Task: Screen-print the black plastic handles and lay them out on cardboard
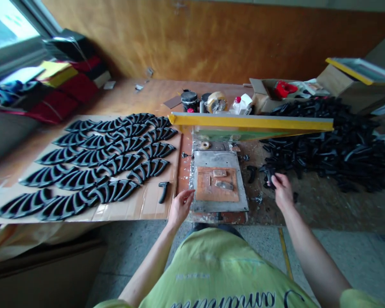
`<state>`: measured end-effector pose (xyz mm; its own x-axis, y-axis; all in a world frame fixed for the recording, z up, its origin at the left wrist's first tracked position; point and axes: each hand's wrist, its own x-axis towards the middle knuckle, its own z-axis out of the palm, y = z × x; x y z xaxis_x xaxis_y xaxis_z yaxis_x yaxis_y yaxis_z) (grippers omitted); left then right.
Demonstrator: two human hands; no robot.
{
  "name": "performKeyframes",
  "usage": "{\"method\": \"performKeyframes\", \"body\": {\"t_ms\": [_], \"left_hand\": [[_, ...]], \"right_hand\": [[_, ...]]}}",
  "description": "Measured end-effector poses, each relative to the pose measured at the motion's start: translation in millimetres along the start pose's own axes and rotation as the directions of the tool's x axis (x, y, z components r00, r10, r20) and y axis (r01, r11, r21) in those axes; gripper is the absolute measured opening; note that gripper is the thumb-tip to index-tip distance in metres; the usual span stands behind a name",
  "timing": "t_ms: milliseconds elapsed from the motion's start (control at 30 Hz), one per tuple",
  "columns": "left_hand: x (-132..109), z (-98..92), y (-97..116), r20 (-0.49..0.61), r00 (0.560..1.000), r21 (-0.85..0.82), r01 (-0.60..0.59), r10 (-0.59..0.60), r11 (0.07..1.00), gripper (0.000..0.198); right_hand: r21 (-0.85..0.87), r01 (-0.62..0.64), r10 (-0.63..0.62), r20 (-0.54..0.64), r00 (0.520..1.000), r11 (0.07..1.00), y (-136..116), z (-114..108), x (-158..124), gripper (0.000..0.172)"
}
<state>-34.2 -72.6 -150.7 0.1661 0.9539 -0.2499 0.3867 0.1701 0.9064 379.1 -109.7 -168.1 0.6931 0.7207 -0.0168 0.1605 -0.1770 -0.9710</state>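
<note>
Two hands out: right hand (282, 191) fingers narrow on black moulded part (268, 176) at edge of pile (324, 147); left hand (180, 208) fingers wide, empty, beside metal plate (208, 159) (yellow-framed screen (250, 123) raised).

My two hands (231, 201) at the surface: one yellow-framed screen (250, 122), one lone black plastic handle (163, 192) on one cardboard sheet (147, 214), one tape roll (217, 102), one red tape dispenser (284, 89), heaped black handles (327, 149) past counting.

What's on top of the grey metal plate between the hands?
The plate carries an orange-brown sheet with two small pale pieces lying on it. The sheet covers the plate's middle, so the metal there cannot be seen.
</note>
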Motion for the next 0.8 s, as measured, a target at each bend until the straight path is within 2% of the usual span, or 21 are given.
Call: {"method": "performKeyframes", "body": {"t_ms": [67, 133, 167, 233, 300, 367, 400, 500, 567, 667, 700, 733, 800], "left_hand": [[4, -3.9, -1, 0.014, 1.000, -0.009, -0.003, 0.003, 1.000, 0.043], [8, -5.2, 3, 0.020, 1.000, -0.016, -0.006, 0.006, 1.000, 0.043], [9, -5.2, 5, 0.019, 1.000, -0.028, -0.010, 0.010, 1.000, 0.043], [13, -4.3, 10, 0.012, 1.000, -0.060, -0.013, 0.014, 0.998, 0.043], [16, -3.2, 13, -0.005, 1.000, -0.083, -0.017, 0.017, 0.996, 0.043], [18, -2.5, 14, -0.038, 0.999, -0.085, -0.026, 0.023, 0.996, 0.043], [20, -2.6, 15, -0.060, 0.998, -0.082, -0.034, 0.029, 0.996, 0.042], [26, -5.2, 18, -0.126, 0.990, -0.096, -0.068, 0.055, 0.993, 0.041], [32, -9.6, 28, -0.169, 0.983, -0.126, -0.095, 0.073, 0.987, 0.040], [46, -20.0, 60, -0.269, 0.953, -0.186, -0.191, 0.137, 0.964, 0.041], [52, -24.0, 76, -0.311, 0.935, -0.213, -0.243, 0.170, 0.946, 0.042], [58, -27.8, 94, -0.350, 0.914, -0.246, -0.301, 0.205, 0.921, 0.044], [71, -34.0, 130, -0.409, 0.872, -0.324, -0.414, 0.269, 0.851, 0.046]], "right_hand": [[0.089, -0.088, 0.069, 0.194, 0.979, 0.992, -26, 33, -20, 0.049], [0.047, -0.135, 0.106, 0.384, 0.917, 0.990, -44, 63, -38, 0.050], [0.006, -0.114, 0.098, 0.468, 0.878, 0.993, -49, 77, -45, 0.047], [-0.083, 0.049, 0.011, 0.606, 0.795, 0.995, -54, 100, -55, 0.034], [-0.180, 0.324, -0.111, 0.700, 0.706, 0.929, -52, 119, -58, 0.021], [-0.301, 0.568, -0.187, 0.742, 0.644, 0.766, -47, 133, -57, 0.016], [-0.362, 0.649, -0.201, 0.752, 0.627, 0.669, -45, 139, -57, 0.016], [-0.478, 0.772, -0.205, 0.779, 0.593, 0.419, -43, 148, -55, 0.022], [-0.506, 0.801, -0.222, 0.782, 0.582, 0.319, -48, 148, -55, 0.024], [-0.519, 0.809, -0.283, 0.760, 0.585, 0.277, -58, 146, -54, 0.027], [-0.486, 0.827, -0.306, 0.771, 0.558, 0.282, -60, 146, -54, 0.031], [-0.427, 0.858, -0.327, 0.798, 0.506, 0.285, -60, 148, -54, 0.036], [-0.261, 0.926, -0.351, 0.869, 0.348, 0.272, -55, 152, -55, 0.050]]}}
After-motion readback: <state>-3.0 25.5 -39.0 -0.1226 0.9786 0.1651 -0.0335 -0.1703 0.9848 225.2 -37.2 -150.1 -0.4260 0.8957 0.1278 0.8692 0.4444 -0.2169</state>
